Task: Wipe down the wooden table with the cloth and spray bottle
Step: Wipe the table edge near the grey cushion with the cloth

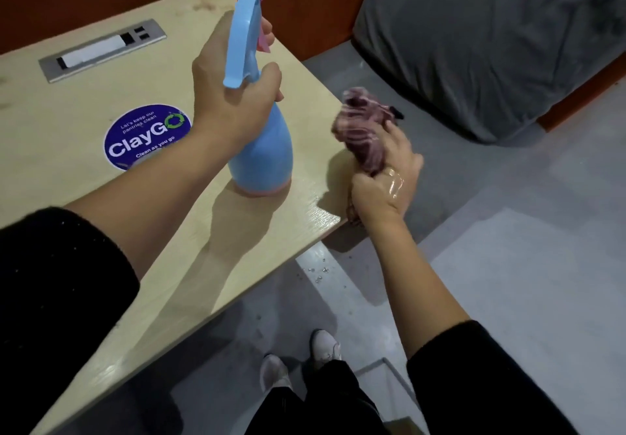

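— What are we gripping?
— Our left hand [233,96] wraps the blue spray bottle [259,143], pink-based, standing on the wooden table [67,106]. Our wet right hand [386,187] squeezes the bunched purple cloth [364,130] at the table's edge.

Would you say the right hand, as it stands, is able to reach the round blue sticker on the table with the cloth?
Probably yes, with a detour. The right hand grips the cloth just off the table's edge; the spray bottle and left hand stand between it and the sticker.
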### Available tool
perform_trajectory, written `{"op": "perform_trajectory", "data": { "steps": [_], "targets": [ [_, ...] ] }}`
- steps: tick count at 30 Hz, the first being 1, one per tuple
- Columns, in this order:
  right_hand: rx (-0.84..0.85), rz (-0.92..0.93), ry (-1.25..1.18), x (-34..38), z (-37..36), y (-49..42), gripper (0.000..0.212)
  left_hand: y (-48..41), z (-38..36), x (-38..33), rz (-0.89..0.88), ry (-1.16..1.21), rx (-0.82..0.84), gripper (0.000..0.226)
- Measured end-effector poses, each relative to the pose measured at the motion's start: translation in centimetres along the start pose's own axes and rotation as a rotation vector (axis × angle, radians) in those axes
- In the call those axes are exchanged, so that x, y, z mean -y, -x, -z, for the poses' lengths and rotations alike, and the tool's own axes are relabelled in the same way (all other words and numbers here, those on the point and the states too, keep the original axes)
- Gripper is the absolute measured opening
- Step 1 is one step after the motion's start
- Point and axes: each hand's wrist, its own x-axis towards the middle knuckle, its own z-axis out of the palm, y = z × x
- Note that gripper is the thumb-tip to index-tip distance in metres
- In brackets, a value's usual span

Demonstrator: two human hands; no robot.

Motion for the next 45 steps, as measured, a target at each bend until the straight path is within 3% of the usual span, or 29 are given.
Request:
{"op": "perform_trajectory", "data": {
  "steps": [2, 3, 6, 10, 16, 20, 23, 26, 28, 37, 40, 41, 42, 45],
  "targets": [
    [0.362, 0.136, 0.203, 1.9, -0.6, -1.6, 0.056, -0.6, 0.6, -0.7, -0.029, -0.029, -0.043, 0.035],
    [0.465, 0.173, 0.269, 2.7, -1.2, -1.9, 0.055, -0.9, 0.8, -0.9, -0.032, -0.041, -0.055, 0.035],
    [0.577, 0.268, 0.337, 3.7, -3.4, 1.3, 0.06, -1.5, 1.6, -0.9, -0.056, -0.073, -0.057, 0.034],
    [0.498, 0.307, 0.386, 2.4, -4.4, 4.1, 0.066, -1.5, 1.7, 0.1, -0.03, -0.139, -0.051, 0.037],
    [0.267, 0.096, 0.438, -2.3, -0.7, 1.9, 0.058, -0.7, 1.3, 0.3, -0.005, -0.107, -0.03, 0.03],
    [0.236, -0.076, 0.501, -2.9, 0.8, -0.3, 0.059, -1.0, 1.2, 0.2, -0.031, -0.094, -0.02, 0.038],
    [0.244, 0.052, 0.37, 0.7, -0.9, 1.6, 0.061, -1.3, 1.0, 0.0, -0.058, -0.107, -0.026, 0.036],
    [0.456, 0.278, 0.288, 4.3, -3.9, 6.4, 0.056, -1.1, 1.1, -0.5, -0.118, -0.137, 0.052, 0.035],
    [0.498, 0.319, 0.345, 4.3, -4.5, 7.6, 0.059, -1.0, 1.2, -0.5, -0.159, -0.167, 0.09, 0.036],
    [0.109, -0.112, 0.307, -3.5, -0.4, 0.5, 0.054, 0.2, 1.1, -0.1, -0.14, -0.119, 0.067, 0.031],
    [0.152, -0.388, 0.101, -4.0, 1.3, -2.6, 0.031, 0.3, 1.0, 0.0, -0.131, -0.123, 0.093, 0.03],
    [0.221, -0.395, 0.039, -3.9, 1.6, -4.0, 0.014, 0.2, 1.0, 0.0, -0.13, -0.129, 0.101, 0.03],
    [0.315, -0.38, -0.018, -3.4, 1.8, -5.6, 0.011, 0.2, 1.0, 0.1, -0.128, -0.133, 0.106, 0.03],
    [0.554, -0.319, -0.091, -1.4, 0.2, -10.2, 0.037, 0.1, 0.7, 0.1, -0.117, -0.138, 0.105, 0.03]
  ]
}}
